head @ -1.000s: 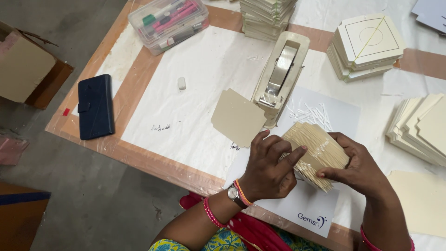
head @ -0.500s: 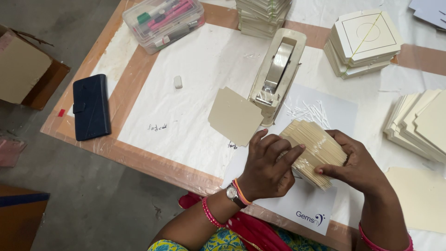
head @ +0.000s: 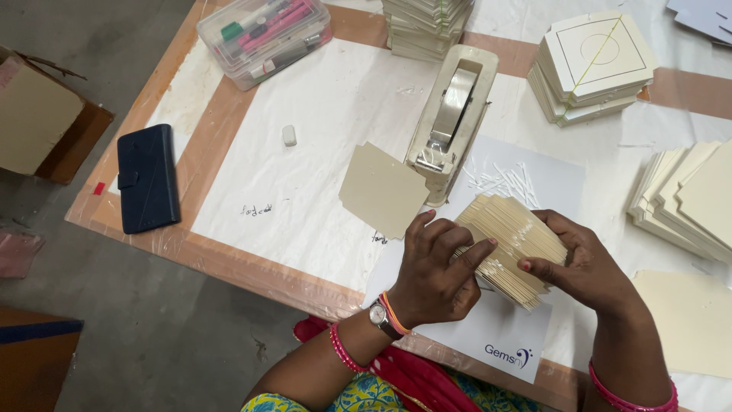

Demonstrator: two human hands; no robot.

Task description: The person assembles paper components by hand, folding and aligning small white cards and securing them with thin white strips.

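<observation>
- The left hand (head: 435,271) and right hand (head: 583,267) both close their fingers (head: 476,252) on a thick stack of cream cards (head: 512,246), held tilted just above the counter (head: 320,152) at its near edge.
- The left fingers press the stack's near face; the right fingers wrap its far end.
- Under the hands lies a white sheet (head: 496,336).
- Just beyond the stack stands a cream tape dispenser (head: 451,122) with a roll in it; a loose beige card (head: 381,189) lies touching its left side.
- Thin white strips (head: 503,179) lie scattered right of the dispenser.
- A small white eraser (head: 289,135) sits alone, left of the dispenser.
- At the far left corner a clear lidded box (head: 263,34) holds markers and pens, green, pink and dark among them.
- A dark wallet case (head: 147,187) lies at the left edge.
- More card piles: one behind the dispenser (head: 423,27), a banded pile (head: 591,69) at far right, and a fanned pile (head: 686,198) at the right edge.
- Off the counter, left, stands an open brown carton (head: 46,122); its contents cannot be made out.
</observation>
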